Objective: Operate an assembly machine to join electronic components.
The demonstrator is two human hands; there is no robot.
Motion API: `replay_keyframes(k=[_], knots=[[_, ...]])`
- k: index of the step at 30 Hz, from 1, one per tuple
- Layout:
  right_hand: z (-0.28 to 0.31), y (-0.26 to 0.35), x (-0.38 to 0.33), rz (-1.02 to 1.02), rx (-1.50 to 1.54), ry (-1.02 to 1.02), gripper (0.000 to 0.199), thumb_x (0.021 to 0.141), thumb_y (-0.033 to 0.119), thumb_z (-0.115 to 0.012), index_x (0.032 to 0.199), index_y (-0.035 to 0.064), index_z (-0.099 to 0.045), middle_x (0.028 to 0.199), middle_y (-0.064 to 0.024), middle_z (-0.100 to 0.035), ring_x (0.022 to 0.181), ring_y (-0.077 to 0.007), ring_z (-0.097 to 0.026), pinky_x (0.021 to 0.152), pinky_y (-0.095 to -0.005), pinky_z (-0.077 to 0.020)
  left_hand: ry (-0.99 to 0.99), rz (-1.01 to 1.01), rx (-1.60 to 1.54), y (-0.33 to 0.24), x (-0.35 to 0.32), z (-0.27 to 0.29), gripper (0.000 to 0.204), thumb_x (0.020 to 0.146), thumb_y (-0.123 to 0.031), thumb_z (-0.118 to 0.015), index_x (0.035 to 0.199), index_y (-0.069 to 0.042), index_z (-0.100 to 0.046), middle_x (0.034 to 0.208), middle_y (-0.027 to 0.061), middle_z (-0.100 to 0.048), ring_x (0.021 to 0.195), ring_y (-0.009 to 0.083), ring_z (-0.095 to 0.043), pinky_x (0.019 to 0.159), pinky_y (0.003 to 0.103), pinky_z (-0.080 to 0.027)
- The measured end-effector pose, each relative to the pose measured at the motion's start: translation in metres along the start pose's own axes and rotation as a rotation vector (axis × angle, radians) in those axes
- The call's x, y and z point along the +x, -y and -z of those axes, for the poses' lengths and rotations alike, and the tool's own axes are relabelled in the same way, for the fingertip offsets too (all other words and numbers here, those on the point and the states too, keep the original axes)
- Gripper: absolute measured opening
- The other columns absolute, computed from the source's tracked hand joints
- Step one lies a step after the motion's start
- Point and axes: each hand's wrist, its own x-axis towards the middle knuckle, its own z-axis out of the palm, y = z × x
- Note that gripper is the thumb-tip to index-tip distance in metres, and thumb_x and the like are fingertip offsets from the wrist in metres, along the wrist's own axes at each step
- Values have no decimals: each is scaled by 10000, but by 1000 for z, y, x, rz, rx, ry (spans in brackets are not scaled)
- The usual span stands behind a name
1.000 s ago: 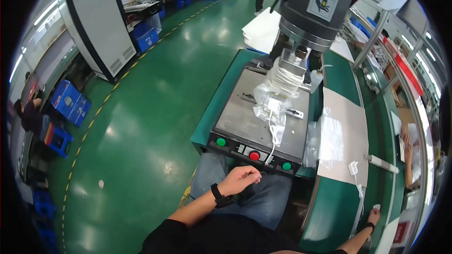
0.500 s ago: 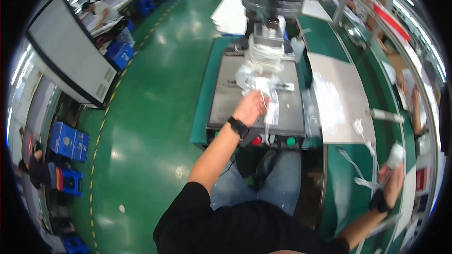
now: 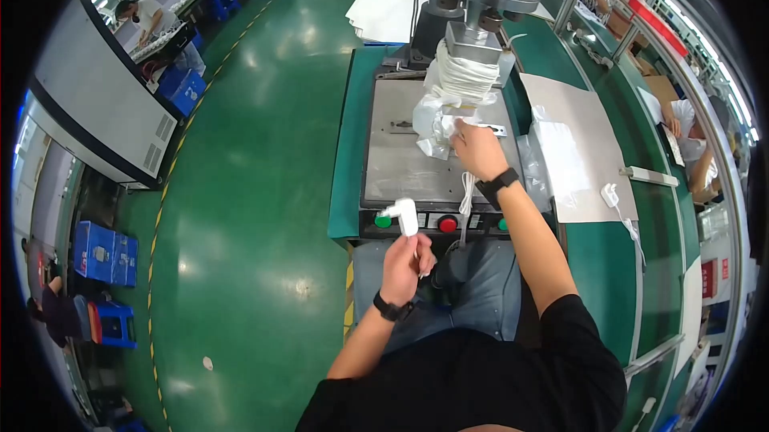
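My left hand is closed on a white power adapter, held up just in front of the machine's front panel. My right hand reaches over the grey metal plate of a press, fingertips closed at the fixture under the press head. What these fingers grip is hidden by the hand and crumpled clear plastic. White cloth-like wrapping covers the lower part of the head. A bundled white cable hangs below my right hand across the panel's front edge.
A red button and a green button sit on the front panel. On the bench to the right lie a cardboard sheet, clear plastic bags and another white adapter with cable. People work at other benches.
My left hand has drawn back from the fixture toward me and now holds a white adapter. My right hand has swung from the right-hand bench, where it held a white object, to the fixture.
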Motion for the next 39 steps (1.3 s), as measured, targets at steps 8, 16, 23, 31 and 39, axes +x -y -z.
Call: replay_keyframes(k=[8,16,23,31,39], knots=[[-26,16,10,-80,-391,-2,338,884,241,-641,1072,-37,-673,905,-211,-698,802,-404,-692,699,-491,-563,-261,7,59,28,-40,57,246,1072,-230,-472,961,-31,-564,640,30,-487,580,132,-462,554,279,-361],[-12,14,4,71,-505,-6,435,884,304,-660,1176,-18,-649,1074,-219,-650,1012,-393,-624,865,-495,-514,-322,-145,302,4,-16,66,243,1067,-208,-475,961,-17,-581,725,50,-570,665,145,-531,636,287,-423],[32,10,-65,200,-55,-223,457,911,139,-648,1330,-1,-533,1280,-272,-529,1222,-455,-500,1030,-474,-437,-298,-364,502,-9,14,64,263,1063,-187,-460,1005,11,-623,895,91,-677,833,160,-622,776,292,-477],[9,-30,-205,-549,791,-311,412,1034,286,-574,779,-30,-644,702,-92,-663,675,-120,-627,631,-290,-496,-312,-339,518,-9,36,67,272,1054,-176,-478,976,11,-659,934,88,-705,839,144,-620,803,290,-482],[68,41,-176,-45,623,127,558,959,225,-702,1406,-19,-474,1316,-157,-593,1201,-221,-579,1035,-343,-457,-64,-309,654,-21,18,14,259,1053,-153,-469,965,6,-654,937,85,-688,851,154,-634,797,290,-484]])
